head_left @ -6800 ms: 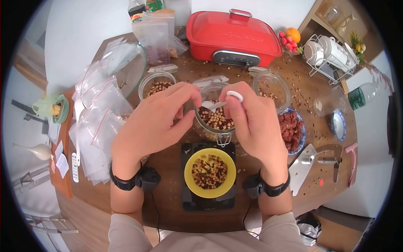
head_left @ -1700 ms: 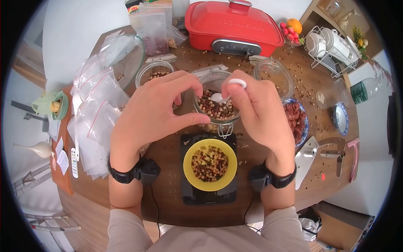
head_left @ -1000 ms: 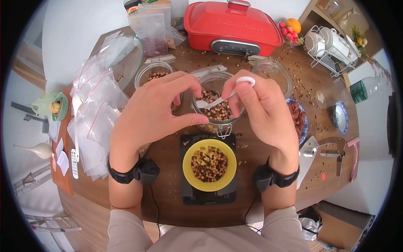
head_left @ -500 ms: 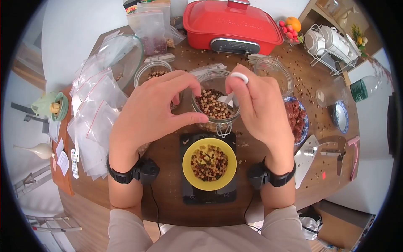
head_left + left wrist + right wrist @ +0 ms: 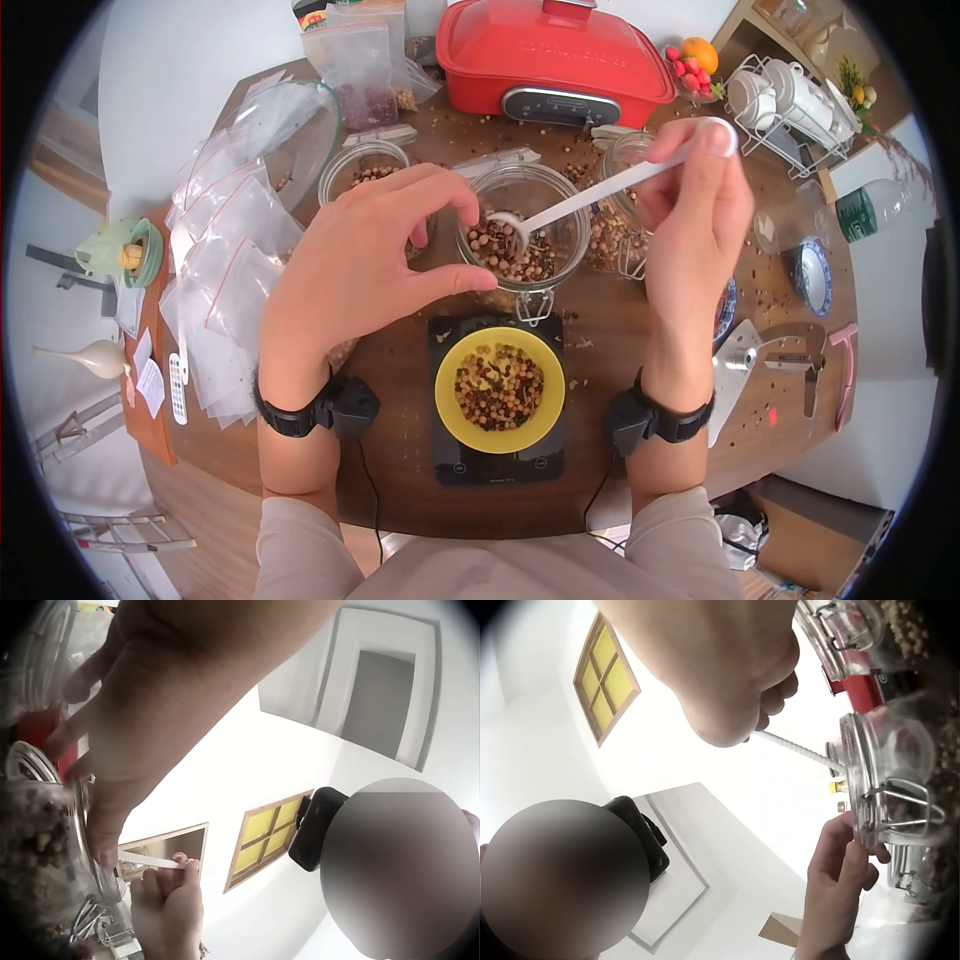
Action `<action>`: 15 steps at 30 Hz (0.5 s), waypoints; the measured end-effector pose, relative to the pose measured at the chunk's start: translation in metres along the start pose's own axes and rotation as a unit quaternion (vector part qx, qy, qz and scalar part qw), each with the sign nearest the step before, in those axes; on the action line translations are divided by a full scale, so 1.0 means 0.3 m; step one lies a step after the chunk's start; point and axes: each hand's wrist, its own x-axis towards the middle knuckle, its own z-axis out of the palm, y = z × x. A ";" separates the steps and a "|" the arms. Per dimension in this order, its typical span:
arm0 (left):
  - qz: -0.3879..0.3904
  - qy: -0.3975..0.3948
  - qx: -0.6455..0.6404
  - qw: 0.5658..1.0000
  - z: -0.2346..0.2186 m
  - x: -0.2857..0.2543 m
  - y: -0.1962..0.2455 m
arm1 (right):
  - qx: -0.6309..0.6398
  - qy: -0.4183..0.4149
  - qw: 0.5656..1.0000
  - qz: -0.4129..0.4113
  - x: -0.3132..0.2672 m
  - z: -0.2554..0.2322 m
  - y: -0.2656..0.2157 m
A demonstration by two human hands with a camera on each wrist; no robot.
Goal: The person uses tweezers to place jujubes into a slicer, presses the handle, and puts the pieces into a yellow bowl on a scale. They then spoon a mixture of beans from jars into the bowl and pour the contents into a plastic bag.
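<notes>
In the head view my left hand [image 5: 375, 270] holds the near-left rim of the middle glass jar [image 5: 580, 245], fingers and thumb curved around it. Small round mixed seeds [image 5: 512, 255] lie inside. My right hand [image 5: 695, 225] pinches the top of a white spoon [image 5: 610, 187], raised to the jar's right. The spoon slants down through the jar's mouth, its bowl at the seeds. A yellow bowl [image 5: 447, 410] with similar seeds rests on a black scale [image 5: 500, 470] in front of the jar. The right wrist view shows my left hand [image 5: 836, 889] at the jar's rim.
Two more clip jars flank the middle one, left [image 5: 328, 185] and right [image 5: 640, 235]. Plastic bags [image 5: 225, 290] cover the left side. Behind stands a red cooker [image 5: 555, 60]. A metal tool [image 5: 735, 370] and scattered seeds lie at right.
My right hand has risen and moved right, away from the jar's mouth, so the spoon's long handle shows. The spoon's bowl has shifted left inside the jar. My left hand stays at the rim.
</notes>
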 end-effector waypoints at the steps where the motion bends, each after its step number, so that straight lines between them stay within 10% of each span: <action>1: 0.002 0.001 -0.001 1.000 0.000 0.001 -0.001 | -0.014 -0.004 0.999 -0.033 -0.004 -0.003 -0.008; 15: -0.001 -0.001 -0.001 1.000 0.001 0.000 0.000 | -0.031 -0.089 0.993 -0.067 -0.008 -0.003 0.010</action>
